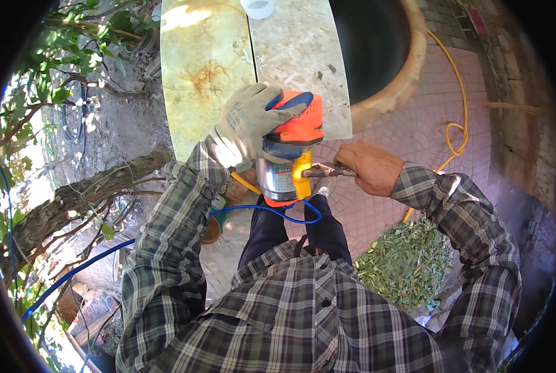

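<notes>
My left hand [251,121], in a pale work glove with blue fingertips, is wrapped round the orange top of a cylindrical machine [277,178]. The machine has a silver metal body with a label and an orange base. A yellow upright piece [301,174] runs along its right side. A blue cable [234,209] loops close below it. My bare right hand [369,166] is closed on the handles of metal pliers [323,171]. Their jaws meet the yellow piece; whether they grip it cannot be made out. The machine's far side is hidden by the glove.
Ahead stands a stained board table [206,74] with a white cup [257,7]. A large round vat [408,81] is beside it. Yellow hose [455,133] and a heap of chopped leaves [405,264] lie to the right. Thick branches [73,202] crowd the left.
</notes>
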Action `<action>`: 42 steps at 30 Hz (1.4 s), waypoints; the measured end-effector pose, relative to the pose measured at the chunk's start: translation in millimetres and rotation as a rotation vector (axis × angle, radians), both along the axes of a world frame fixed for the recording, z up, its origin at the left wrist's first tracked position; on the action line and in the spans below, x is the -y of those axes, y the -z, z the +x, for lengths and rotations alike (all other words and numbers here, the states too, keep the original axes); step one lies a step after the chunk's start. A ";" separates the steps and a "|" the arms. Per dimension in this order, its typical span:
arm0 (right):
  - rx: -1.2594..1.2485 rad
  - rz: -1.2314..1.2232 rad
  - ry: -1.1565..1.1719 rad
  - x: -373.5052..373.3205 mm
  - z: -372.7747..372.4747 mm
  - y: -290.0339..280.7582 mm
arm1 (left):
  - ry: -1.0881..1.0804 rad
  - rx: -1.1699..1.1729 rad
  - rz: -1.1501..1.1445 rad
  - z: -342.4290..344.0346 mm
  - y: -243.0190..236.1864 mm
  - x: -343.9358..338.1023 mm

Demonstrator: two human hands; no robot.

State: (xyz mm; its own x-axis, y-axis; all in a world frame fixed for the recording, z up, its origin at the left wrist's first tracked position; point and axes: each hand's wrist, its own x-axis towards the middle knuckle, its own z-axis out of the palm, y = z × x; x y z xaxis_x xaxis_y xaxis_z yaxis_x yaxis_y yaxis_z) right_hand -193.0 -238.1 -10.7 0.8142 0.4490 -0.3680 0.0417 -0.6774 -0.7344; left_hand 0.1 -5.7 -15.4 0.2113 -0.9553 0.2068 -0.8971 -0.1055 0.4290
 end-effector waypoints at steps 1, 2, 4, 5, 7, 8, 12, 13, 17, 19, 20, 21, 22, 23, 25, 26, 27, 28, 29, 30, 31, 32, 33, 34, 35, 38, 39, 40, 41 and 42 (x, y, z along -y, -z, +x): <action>-0.070 -0.025 0.015 0.5 -0.6 -3.6 | 0.016 0.024 0.041 0.4 -2.2 4.0; -0.108 -0.055 0.034 -0.1 -2.3 -8.9 | 0.034 0.048 0.082 0.5 -3.4 7.3; -0.178 -0.111 0.066 -4.4 -5.2 -23.1 | 0.047 0.153 0.074 0.0 0.3 6.8; -0.173 -0.135 0.080 -6.0 -5.8 -28.0 | 0.050 0.209 0.072 -0.1 -0.5 5.9; -0.168 -0.191 0.120 -8.1 -9.0 -36.0 | 0.007 0.142 0.138 -4.7 -6.4 8.0; -0.216 -0.210 0.141 -8.7 -10.6 -40.1 | -0.008 0.106 0.166 -6.6 -9.0 11.2; -0.304 -0.361 0.143 -16.4 -0.7 -64.8 | -0.037 0.178 0.166 -5.3 8.1 11.0; -0.306 -0.424 0.130 -18.1 2.4 -73.8 | -0.036 0.201 0.182 -5.7 8.9 13.0; -0.315 -0.506 0.118 -23.4 -1.6 -88.6 | 0.032 0.200 0.278 -10.3 0.2 24.7; -0.275 -0.507 0.108 -16.5 -5.8 -80.8 | 0.046 0.212 0.316 -11.9 -5.6 28.6; -0.286 -0.505 0.113 -12.4 -7.1 -76.8 | 0.066 0.158 0.325 -12.5 -14.1 31.5; -0.297 -0.502 0.117 -6.5 -7.8 -73.1 | 0.086 0.104 0.335 -12.3 -24.6 35.3; -0.311 -0.499 0.126 -1.2 -11.7 -67.9 | 0.112 0.049 0.343 -11.5 -31.5 38.5; -0.285 -0.464 0.190 0.0 -17.4 -61.4 | 0.144 -0.044 0.329 -8.5 -34.1 37.6; -0.262 -0.469 0.162 3.8 -19.0 -49.1 | 0.164 -0.040 0.304 -2.5 -31.1 31.4; -0.259 -0.477 0.162 4.9 -22.1 -45.9 | 0.189 -0.041 0.284 0.0 -26.3 29.4; -0.222 -0.467 0.170 7.3 -26.6 -39.4 | 0.192 -0.037 0.266 1.1 -15.0 27.1; -0.175 -0.448 0.170 7.6 -26.5 -33.7 | 0.132 -0.097 0.351 -0.1 -20.5 28.3; -0.128 -0.429 0.171 9.5 -26.8 -29.8 | 0.071 -0.156 0.436 -4.1 -25.9 30.7; -0.137 -0.431 0.169 13.2 -27.3 -27.2 | 0.008 -0.214 0.520 -7.1 -31.9 35.2; -0.152 -0.434 0.166 15.0 -27.6 -26.4 | 0.009 -0.167 0.566 -9.3 -36.6 41.0; -0.166 -0.437 0.162 16.2 -29.1 -26.2 | 0.039 -0.146 0.624 -10.8 -42.2 48.5; -0.171 -0.440 0.169 16.5 -31.9 -26.8 | 0.069 -0.125 0.682 -12.0 -48.4 57.0; -0.170 -0.439 0.169 17.2 -32.0 -27.5 | 0.092 -0.101 0.743 -12.3 -53.9 62.9; -0.169 -0.440 0.170 17.6 -32.2 -27.8 | 0.083 -0.091 0.735 -13.9 -57.1 65.8; -0.159 -0.441 0.142 14.8 -31.8 -29.4 | 0.109 -0.103 0.779 -15.9 -61.6 72.2; -0.147 -0.445 0.138 13.2 -32.0 -30.9 | 0.089 -0.098 0.779 -18.3 -60.4 72.0; -0.136 -0.448 0.134 11.0 -32.0 -32.8 | 0.086 -0.095 0.784 -18.9 -58.5 71.7; -0.128 -0.453 0.130 8.8 -32.1 -35.6 | 0.085 -0.095 0.787 -19.5 -55.0 71.9; -0.154 -0.476 0.138 6.3 -32.3 -40.8 | 0.084 -0.095 0.790 -19.8 -51.4 72.8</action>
